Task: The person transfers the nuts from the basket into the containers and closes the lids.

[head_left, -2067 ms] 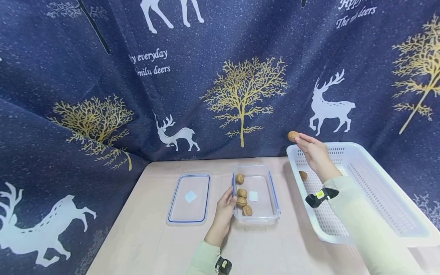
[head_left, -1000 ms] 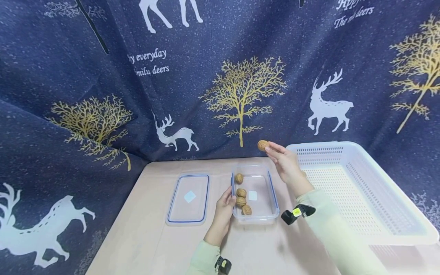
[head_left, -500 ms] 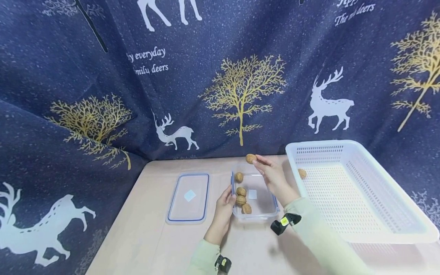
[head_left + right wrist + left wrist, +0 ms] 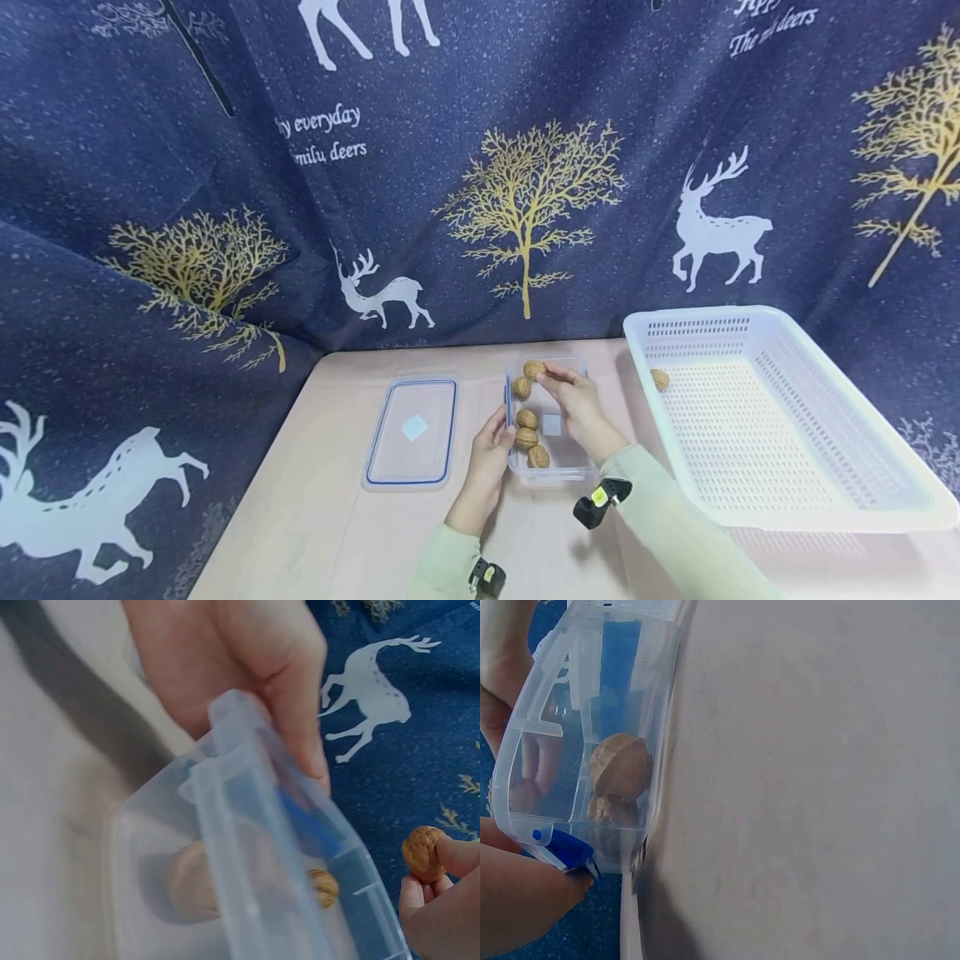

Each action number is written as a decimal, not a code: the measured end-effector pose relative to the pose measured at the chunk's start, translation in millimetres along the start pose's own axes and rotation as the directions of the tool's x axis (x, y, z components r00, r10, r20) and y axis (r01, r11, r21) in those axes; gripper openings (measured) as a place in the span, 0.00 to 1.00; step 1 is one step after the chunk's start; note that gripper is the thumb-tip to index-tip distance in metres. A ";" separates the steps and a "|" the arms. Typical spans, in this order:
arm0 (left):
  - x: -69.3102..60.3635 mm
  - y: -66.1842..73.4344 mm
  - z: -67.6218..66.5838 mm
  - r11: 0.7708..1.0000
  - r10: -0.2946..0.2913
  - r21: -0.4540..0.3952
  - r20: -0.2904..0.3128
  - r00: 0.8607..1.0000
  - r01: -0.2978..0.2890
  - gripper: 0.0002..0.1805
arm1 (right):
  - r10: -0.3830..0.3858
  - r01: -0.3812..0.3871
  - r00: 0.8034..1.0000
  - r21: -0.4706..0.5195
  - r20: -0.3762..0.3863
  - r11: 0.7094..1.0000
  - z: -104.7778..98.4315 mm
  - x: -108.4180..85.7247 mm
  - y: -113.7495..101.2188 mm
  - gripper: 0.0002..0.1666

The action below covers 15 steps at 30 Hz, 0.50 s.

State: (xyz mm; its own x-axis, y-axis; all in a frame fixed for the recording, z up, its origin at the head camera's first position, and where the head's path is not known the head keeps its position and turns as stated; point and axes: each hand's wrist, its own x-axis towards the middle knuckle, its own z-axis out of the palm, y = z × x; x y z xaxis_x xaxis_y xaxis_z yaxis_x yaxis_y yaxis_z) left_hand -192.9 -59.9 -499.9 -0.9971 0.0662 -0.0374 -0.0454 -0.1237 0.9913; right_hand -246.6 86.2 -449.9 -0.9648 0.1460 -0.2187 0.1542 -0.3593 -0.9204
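A clear plastic box [image 4: 566,473] stands on the table with several walnuts [image 4: 526,438] along its left side. My left hand [image 4: 489,458] grips the box's left wall, its thumb over the rim; the left wrist view shows this hand [image 4: 525,900] by a blue clip. Between its thumb and fingers, my right hand [image 4: 583,411] pinches a walnut [image 4: 534,369] at the far left corner of the box, close above another walnut [image 4: 522,387]. In the right wrist view the pinched walnut [image 4: 423,853] shows beyond the box wall, at the fingertips of the right hand [image 4: 450,907].
A clear lid [image 4: 408,481] with a blue seal lies left of the box. To the right stands a large white perforated basket [image 4: 757,433], with one walnut [image 4: 659,379] at its left side. A blue curtain [image 4: 420,200] with deer and trees hangs behind the table.
From over the basket, my right hand has carried the walnut left and then down to the box's far left corner. My left hand has stayed on the box.
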 end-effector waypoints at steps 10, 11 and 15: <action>-0.4 0.2 -0.4 1.000 0.010 -0.016 0.004 1.000 -0.010 0.27 | -0.010 0.009 1.000 -0.126 -0.007 0.992 1.6 6.1 20.9 0.25; -0.4 0.1 -0.4 1.000 0.012 -0.014 0.005 1.000 -0.012 0.27 | -0.018 0.017 1.000 -0.133 -0.007 0.991 2.0 6.8 22.6 0.24; 0.1 -0.4 -0.4 1.000 0.018 -0.012 0.006 1.000 -0.018 0.27 | -0.030 0.027 0.999 -0.154 -0.016 0.988 3.0 8.6 28.3 0.23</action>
State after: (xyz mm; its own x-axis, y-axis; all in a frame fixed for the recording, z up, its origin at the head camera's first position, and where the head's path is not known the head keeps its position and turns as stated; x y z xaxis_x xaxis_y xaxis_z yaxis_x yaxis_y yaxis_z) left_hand -193.0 -60.2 -500.3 -0.9974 0.0702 -0.0184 -0.0279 -0.1369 0.9902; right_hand -251.2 74.5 -476.9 -0.9655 0.1715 -0.1958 0.1587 -0.2087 -0.9650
